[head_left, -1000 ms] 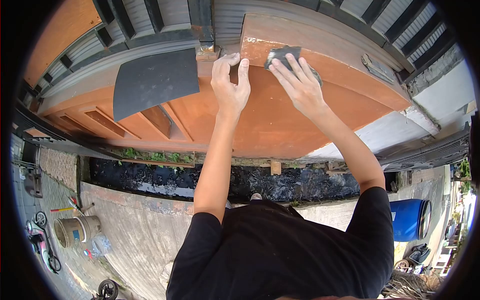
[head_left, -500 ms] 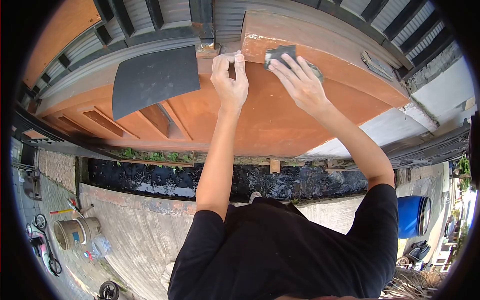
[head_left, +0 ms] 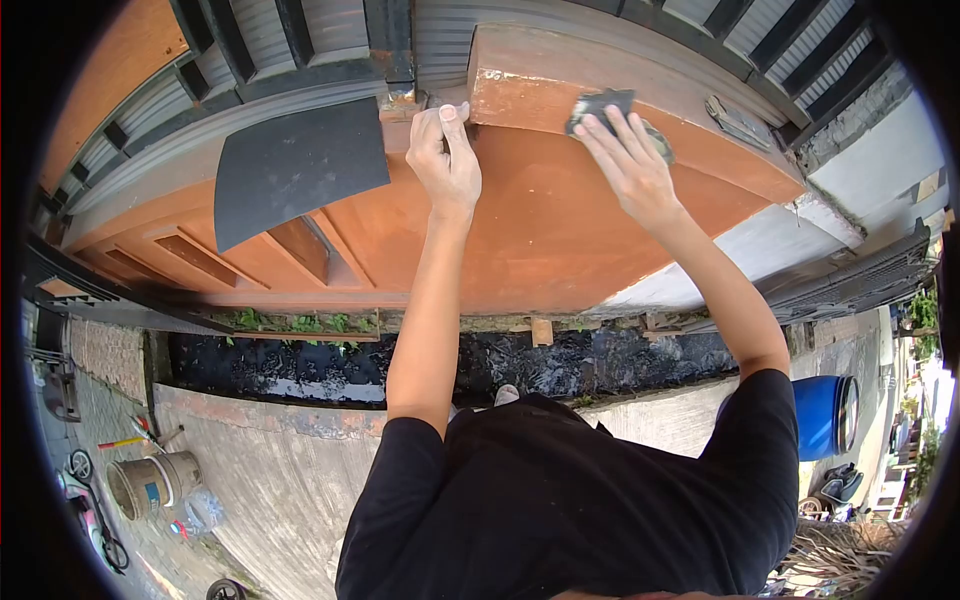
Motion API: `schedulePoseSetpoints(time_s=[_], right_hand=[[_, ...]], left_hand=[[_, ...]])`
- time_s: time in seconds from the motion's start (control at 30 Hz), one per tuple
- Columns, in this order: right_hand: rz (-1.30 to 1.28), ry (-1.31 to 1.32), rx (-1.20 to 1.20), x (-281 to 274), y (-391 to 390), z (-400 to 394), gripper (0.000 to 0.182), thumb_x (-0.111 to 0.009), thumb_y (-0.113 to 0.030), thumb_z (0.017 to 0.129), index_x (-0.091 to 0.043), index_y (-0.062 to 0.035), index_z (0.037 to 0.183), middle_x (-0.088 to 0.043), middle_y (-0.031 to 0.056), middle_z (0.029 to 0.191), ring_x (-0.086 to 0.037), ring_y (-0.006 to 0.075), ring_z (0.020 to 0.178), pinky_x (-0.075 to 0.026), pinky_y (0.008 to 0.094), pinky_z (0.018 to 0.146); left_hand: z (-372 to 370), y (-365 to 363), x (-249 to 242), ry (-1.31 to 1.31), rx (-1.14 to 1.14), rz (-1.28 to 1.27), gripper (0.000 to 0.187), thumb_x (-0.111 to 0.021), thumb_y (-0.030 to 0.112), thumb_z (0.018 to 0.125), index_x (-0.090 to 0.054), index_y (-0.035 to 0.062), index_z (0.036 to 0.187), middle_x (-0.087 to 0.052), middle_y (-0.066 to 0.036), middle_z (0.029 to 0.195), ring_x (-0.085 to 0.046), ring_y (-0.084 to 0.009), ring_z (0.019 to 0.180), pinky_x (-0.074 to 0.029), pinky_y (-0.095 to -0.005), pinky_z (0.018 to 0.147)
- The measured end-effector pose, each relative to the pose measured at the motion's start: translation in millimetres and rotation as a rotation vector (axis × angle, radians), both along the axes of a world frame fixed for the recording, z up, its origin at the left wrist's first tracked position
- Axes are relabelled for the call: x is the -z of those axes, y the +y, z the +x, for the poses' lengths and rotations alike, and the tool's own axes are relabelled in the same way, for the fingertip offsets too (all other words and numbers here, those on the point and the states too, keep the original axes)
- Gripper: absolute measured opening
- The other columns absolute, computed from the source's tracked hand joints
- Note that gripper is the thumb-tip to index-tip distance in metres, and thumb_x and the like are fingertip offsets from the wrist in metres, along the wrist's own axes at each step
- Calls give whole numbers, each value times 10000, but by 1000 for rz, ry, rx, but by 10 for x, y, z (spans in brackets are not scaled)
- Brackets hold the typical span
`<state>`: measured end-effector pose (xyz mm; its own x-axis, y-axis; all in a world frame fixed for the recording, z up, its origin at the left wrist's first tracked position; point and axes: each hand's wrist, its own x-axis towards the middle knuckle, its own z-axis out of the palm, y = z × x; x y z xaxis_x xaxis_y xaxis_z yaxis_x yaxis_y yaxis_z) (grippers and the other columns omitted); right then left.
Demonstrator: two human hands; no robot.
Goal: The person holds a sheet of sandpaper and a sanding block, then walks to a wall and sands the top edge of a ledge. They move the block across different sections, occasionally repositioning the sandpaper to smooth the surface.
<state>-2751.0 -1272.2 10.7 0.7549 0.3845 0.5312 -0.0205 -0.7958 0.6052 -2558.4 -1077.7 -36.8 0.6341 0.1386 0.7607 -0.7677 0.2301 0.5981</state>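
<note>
My right hand (head_left: pixel 638 172) presses a dark, creased piece of sandpaper (head_left: pixel 606 103) against the front face of the orange ledge (head_left: pixel 530 100). Its fingers lie over the sandpaper, which shows whitish dust. Left of the ledge's chipped corner, my left hand (head_left: pixel 447 160) is closed, fingers curled and thumb raised, with dust on the skin. Whatever its fingers may grip is hidden. A large dark sheet (head_left: pixel 300 172), like uncut sandpaper, lies over the top of the orange wall (head_left: pixel 530 230), beside my left hand.
A flat grey tool (head_left: pixel 738 122) rests on the ledge at right. Black metal bars (head_left: pixel 390 45) stand behind the wall. Below runs a ditch of dark water (head_left: pixel 300 362) beside the concrete pavement (head_left: pixel 270 460). Buckets (head_left: pixel 140 487) stand at left, a blue drum (head_left: pixel 822 418) at right.
My right hand has slid to the right along the ledge's front face with the sandpaper. My left hand stays closed by the corner, while the whole view has shifted slightly.
</note>
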Motion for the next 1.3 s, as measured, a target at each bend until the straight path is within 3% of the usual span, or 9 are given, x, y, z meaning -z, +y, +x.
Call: schedulePoseSetpoints(time_s=[0.17,0.37,0.53,0.7,0.83,0.93,1.03,1.17,1.3], right_hand=[[75,-12,6,88,-197,-157,641,-612,-30,890,-560,-19,1528,-539,130,1598,-451,364,1521,-372,534,1256],[4,48,-110,46,778,791,604,-596,-109,916,-570,5,1509,-530,115,1606,-413,319,1549,-322,463,1302],[125,-86,33,198,-4,-45,582,-605,-19,899,-620,-38,1481,-593,128,1547,-511,363,1477,-415,511,1234],[258,-224,105,193,182,-249,540,-598,48,903,-648,-9,1438,-644,161,1482,-560,400,1427,-467,527,1180],[627,-483,-84,178,738,-258,407,-578,78,990,-669,27,1383,-699,205,1385,-671,368,1306,-563,445,1065],[1654,-541,-221,190,1165,-346,337,-609,-59,1086,-636,84,1390,-759,165,1276,-726,174,1116,-572,315,976],[2033,-457,-315,251,1342,-444,367,-634,-73,1080,-617,103,1401,-766,173,1224,-729,150,1077,-578,287,948],[2182,-385,-269,398,1477,-627,409,-689,-82,1053,-610,104,1409,-779,180,1174,-746,139,1015,-608,277,883],[2255,-403,-197,561,1555,-777,414,-701,-78,1045,-613,100,1408,-787,169,1131,-752,132,969,-618,265,844]], left_hand=[[18,-17,6,16,2,20,326,-567,130,1102,-732,-70,904,-675,-144,802,-609,-273,753,-497,-385,706],[144,-88,58,34,-15,21,328,-583,116,1093,-675,-60,832,-635,-136,765,-600,-278,737,-487,-383,672],[163,-72,21,-68,-13,-10,334,-650,85,1055,-574,-42,755,-612,-118,742,-559,-256,697,-480,-384,650],[114,-88,-14,-5,32,-12,373,-652,87,1061,-521,-37,734,-602,-115,747,-550,-235,700,-504,-362,674],[168,-56,43,57,91,21,356,-666,88,1053,-546,-35,741,-648,-129,796,-578,-237,739,-531,-361,738],[177,33,47,12,126,79,255,-641,135,1083,-685,-42,905,-684,-94,901,-598,-157,869,-487,-311,811],[-192,232,-37,-196,-69,172,183,-659,135,1069,-678,-23,977,-710,-102,1033,-623,-180,1002,-488,-336,936],[-971,477,99,406,680,201,310,-680,195,1079,-656,-24,1298,-694,-121,1263,-656,-146,1102,-523,-322,994],[-1372,571,151,589,923,321,321,-753,152,1027,-671,-22,1284,-738,-96,1149,-691,-111,984,-566,-277,877]])
